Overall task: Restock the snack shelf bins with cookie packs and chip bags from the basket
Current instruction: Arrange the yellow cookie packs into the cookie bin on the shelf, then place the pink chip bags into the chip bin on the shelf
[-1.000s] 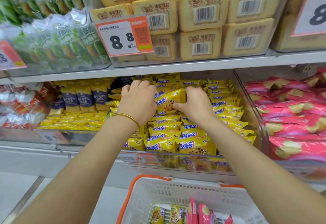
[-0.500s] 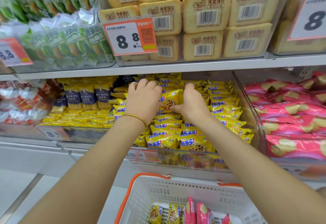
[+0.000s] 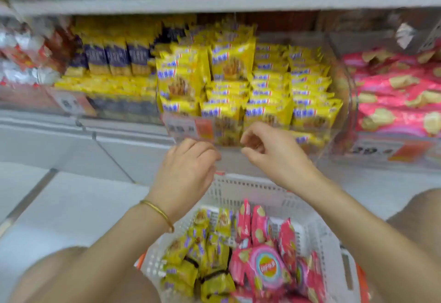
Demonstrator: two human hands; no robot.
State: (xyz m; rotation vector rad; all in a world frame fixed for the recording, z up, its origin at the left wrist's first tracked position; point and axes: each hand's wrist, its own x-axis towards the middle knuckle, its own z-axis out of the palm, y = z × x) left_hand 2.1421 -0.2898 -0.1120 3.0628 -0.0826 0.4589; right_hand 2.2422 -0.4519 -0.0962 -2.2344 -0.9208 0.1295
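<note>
Two empty hands hang between shelf and basket. My left hand point(image 3: 188, 171), a thin gold bangle point(image 3: 157, 214) at its wrist, has its fingers loosely curled downward and holds nothing. My right hand point(image 3: 272, 152), just beside it, has thumb and fingers a little apart, and as far as the blur lets me tell nothing is pinched between them. Both sit in front of the lower front wall of the clear plastic bin point(image 3: 338, 142), which looks well stacked with yellow packs.

The stock I need is below, in the white perforated plastic basket point(image 3: 250, 182). The small yellow cookie packs point(image 3: 202, 255) are heaped on its left side and the glossy pink chip bags point(image 3: 267, 259) on its right.

I judge the step in hand to be the reach down for the next load. I would drop each hand onto the heap beneath it, clearing the basket's far rim on the way. For the cookie packs, I would close on a few at once across their flat faces, not the crimped ends, since the film looks slick and a loose stack could fan out. The chip bags look air-filled, so they need a light grip. They belong in the neighbouring chip bin point(image 3: 381, 140) to the right, where matching pink bags lie. I would keep the labels facing forward and fill the low spots first.
</note>
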